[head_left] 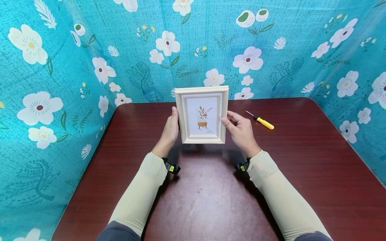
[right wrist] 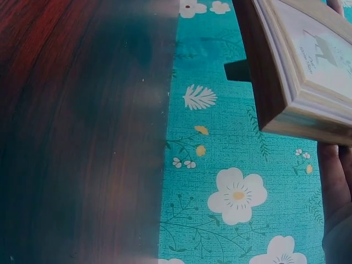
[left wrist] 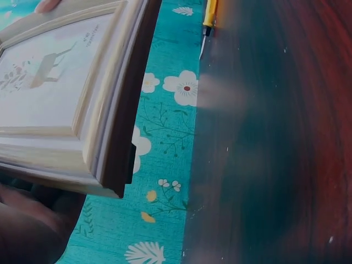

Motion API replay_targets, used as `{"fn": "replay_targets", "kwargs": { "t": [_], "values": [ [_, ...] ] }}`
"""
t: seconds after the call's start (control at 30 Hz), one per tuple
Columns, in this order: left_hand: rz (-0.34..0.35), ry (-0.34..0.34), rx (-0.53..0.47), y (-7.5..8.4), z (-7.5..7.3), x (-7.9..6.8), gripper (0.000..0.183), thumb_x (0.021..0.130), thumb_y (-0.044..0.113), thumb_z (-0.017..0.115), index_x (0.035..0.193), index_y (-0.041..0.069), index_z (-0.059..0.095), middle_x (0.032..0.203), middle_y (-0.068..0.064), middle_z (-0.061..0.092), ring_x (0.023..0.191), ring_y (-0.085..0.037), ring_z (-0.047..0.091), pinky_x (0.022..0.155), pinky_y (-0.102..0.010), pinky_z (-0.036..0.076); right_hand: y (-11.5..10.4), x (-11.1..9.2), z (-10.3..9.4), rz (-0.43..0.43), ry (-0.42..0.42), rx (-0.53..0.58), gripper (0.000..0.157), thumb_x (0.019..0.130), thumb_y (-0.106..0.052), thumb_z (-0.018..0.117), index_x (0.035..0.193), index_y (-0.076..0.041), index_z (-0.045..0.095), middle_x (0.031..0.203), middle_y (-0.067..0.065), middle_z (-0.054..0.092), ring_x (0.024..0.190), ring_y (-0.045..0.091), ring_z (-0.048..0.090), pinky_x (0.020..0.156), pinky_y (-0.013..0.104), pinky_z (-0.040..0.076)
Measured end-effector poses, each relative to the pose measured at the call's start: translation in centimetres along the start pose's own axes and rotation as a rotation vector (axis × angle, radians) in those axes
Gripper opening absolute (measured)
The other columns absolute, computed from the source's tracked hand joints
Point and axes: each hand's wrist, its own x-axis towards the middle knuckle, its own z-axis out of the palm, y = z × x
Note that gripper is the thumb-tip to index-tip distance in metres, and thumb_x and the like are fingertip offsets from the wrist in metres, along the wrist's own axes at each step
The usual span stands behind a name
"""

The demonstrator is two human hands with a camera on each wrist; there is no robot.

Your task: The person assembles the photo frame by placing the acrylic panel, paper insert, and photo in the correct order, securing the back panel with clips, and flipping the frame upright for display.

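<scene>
A cream picture frame (head_left: 187, 140) is held upright above the table, its front towards me in the head view. Behind its pane is a print of a plant in an orange-brown pot on legs. My left hand (head_left: 169, 131) grips the frame's left side, thumb pointing up along the edge; its other fingers are mostly hidden. On the right side, my right hand (head_left: 242, 133) pinches the frame, thumb on the front and fingers at the edge and behind. A dark piece (right wrist: 237, 71) juts from the frame's back in the right wrist view.
A screwdriver (head_left: 265, 123) with a yellow handle lies on the dark red-brown table (head_left: 205, 194), right of the right hand. Behind the table and along both sides hangs a turquoise flowered cloth (head_left: 205, 40). Each wrist wears a strapped black device.
</scene>
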Motion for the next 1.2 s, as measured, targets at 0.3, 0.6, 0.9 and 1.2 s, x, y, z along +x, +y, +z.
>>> {"fn": "replay_targets", "kwargs": {
  "t": [0.3,0.6,0.9,1.2],
  "values": [
    [0.007,-0.001,-0.064,-0.2,0.2,0.2,0.086,0.098,0.067,0.011,0.127,0.002,0.06,0.111,-0.017,0.064,0.104,-0.024,0.059,0.097,-0.043,0.041,-2.8,-0.6,0.0,0.003,-0.014,-0.015,0.035,0.095,-0.007,0.064,0.126,0.008,0.06,0.109,0.021,0.068,0.095,0.026,0.068,0.08,0.025,0.053],
    [-0.005,0.01,-0.069,-0.3,0.7,0.7,0.082,0.099,0.064,0.01,0.129,0.004,0.059,0.114,-0.015,0.062,0.107,-0.023,0.057,0.098,-0.041,0.04,-2.1,-0.4,0.1,-0.003,-0.006,-0.005,0.035,0.094,-0.006,0.064,0.126,0.008,0.06,0.109,0.022,0.068,0.093,0.029,0.068,0.079,0.023,0.053],
    [-0.045,0.013,-0.119,-0.8,1.4,1.4,0.079,0.099,0.066,0.012,0.137,0.013,0.055,0.119,-0.011,0.063,0.112,-0.02,0.056,0.102,-0.039,0.037,1.4,0.6,0.4,0.063,0.01,-0.045,0.041,0.096,-0.018,0.064,0.133,-0.003,0.059,0.115,0.016,0.068,0.096,0.025,0.067,0.083,0.039,0.054],
    [-0.088,0.025,-0.16,-1.7,1.7,2.2,0.077,0.097,0.068,0.014,0.136,0.016,0.056,0.121,-0.008,0.062,0.116,-0.017,0.053,0.105,-0.038,0.034,3.4,1.2,0.7,0.094,-0.002,-0.037,0.047,0.096,-0.038,0.061,0.135,-0.011,0.06,0.116,0.01,0.068,0.098,0.02,0.066,0.084,0.041,0.053]
  ]
}}
